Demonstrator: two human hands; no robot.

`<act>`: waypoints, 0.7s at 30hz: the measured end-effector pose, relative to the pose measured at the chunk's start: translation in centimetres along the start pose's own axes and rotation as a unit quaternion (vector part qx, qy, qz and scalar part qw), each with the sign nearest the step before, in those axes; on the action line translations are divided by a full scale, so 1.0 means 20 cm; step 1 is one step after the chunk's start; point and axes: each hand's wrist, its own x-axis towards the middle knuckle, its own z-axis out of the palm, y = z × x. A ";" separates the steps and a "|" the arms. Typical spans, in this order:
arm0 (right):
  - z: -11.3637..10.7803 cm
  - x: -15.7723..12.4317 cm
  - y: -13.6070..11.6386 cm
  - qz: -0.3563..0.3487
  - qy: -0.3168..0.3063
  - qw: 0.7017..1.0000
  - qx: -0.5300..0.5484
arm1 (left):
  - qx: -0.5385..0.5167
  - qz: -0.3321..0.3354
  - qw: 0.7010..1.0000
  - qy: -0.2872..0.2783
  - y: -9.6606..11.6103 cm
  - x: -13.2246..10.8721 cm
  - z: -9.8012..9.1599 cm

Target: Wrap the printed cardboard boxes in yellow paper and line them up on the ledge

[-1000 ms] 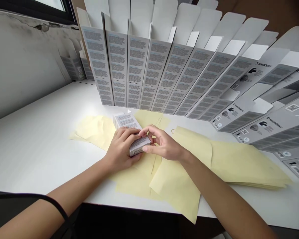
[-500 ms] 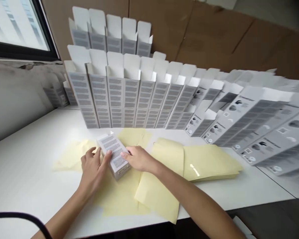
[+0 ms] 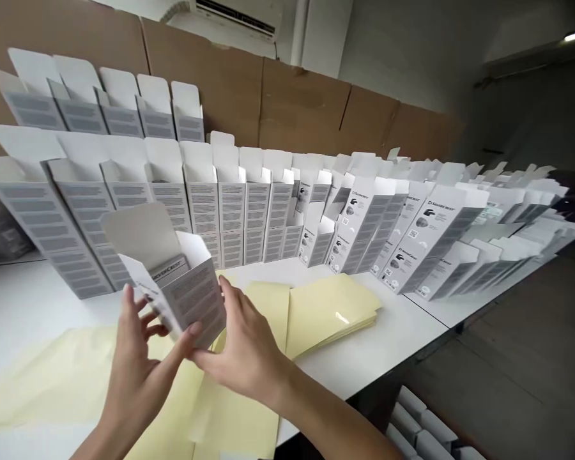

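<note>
Between both hands a small printed carton (image 3: 195, 300) is held tilted above the table, its top flaps standing up. Inside its mouth a folded printed paper or insert (image 3: 169, 269) shows. My left hand (image 3: 141, 364) grips the carton from the left, with the thumb on its front face. My right hand (image 3: 246, 342) wraps its right side and lower edge. Underneath lie yellow paper sheets (image 3: 239, 409), and to the right is a stack of the same yellow sheets (image 3: 333, 313).
Rows of similar open-topped cartons (image 3: 201, 211) line the back of the white table (image 3: 359, 370), some stacked in two layers. More cartons (image 3: 436, 236) run along to the right. Below the table edge at right, several white boxes (image 3: 419, 421) sit low. Cardboard sheets (image 3: 306, 96) stand behind.
The carton has been lifted and turned so that its open, flapped end now faces up. Both hands have shifted their hold on it. The head view has swung to the right.
</note>
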 end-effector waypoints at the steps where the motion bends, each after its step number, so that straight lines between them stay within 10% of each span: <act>1: -0.04 0.00 0.02 0.000 0.030 0.999 -0.030 | -0.034 0.013 0.999 -0.010 0.04 0.01 0.07; 9: -0.37 0.06 0.34 0.048 0.253 0.965 -0.039 | -0.151 0.144 0.973 -0.102 0.33 0.14 0.59; 21: -0.88 0.55 0.70 0.122 0.393 0.906 -0.096 | -0.173 -0.020 0.939 -0.296 0.41 0.40 1.14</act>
